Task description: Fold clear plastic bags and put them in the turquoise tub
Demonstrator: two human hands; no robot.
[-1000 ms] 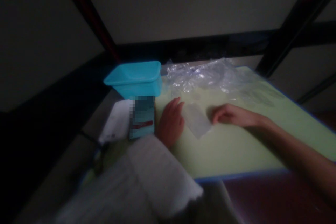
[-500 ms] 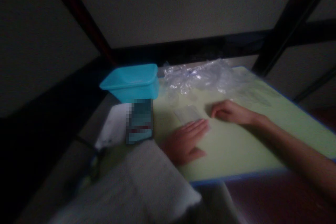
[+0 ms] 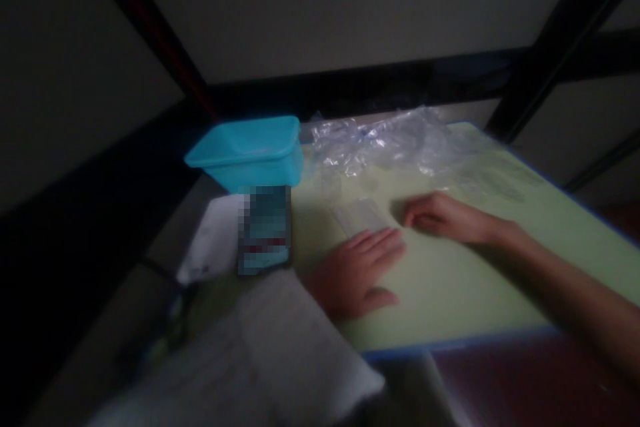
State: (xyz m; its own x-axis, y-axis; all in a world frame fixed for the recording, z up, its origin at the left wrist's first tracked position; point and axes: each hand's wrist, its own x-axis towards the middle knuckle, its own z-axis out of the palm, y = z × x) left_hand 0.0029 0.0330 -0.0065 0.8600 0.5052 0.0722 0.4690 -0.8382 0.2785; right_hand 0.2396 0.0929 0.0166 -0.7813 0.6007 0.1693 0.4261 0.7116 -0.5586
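My left hand (image 3: 357, 273) lies palm down on the yellow-green tabletop (image 3: 450, 293), fingers stretched out and thumb apart. Its fingertips rest over the near end of a small, flat, clear plastic sheet or bag (image 3: 367, 213); the covered part is hidden. To the right of that piece, my right hand (image 3: 435, 213) rests on its side on the table with the fingers curled in. Whether anything is inside the curled fingers cannot be seen. Beyond both hands lies a crumpled heap of clear plastic bags (image 3: 385, 140).
A turquoise plastic basin (image 3: 250, 153) stands at the table's back left. In front of it sits a phone-like slab, its face pixelated (image 3: 265, 230), beside a white paper or cloth (image 3: 215, 237). Pale fabric (image 3: 260, 347) covers the near left. A wall rises behind.
The view has shifted slightly. My left hand has slid a little to the right over the clear plastic; my right hand keeps nearly the same place and pose.
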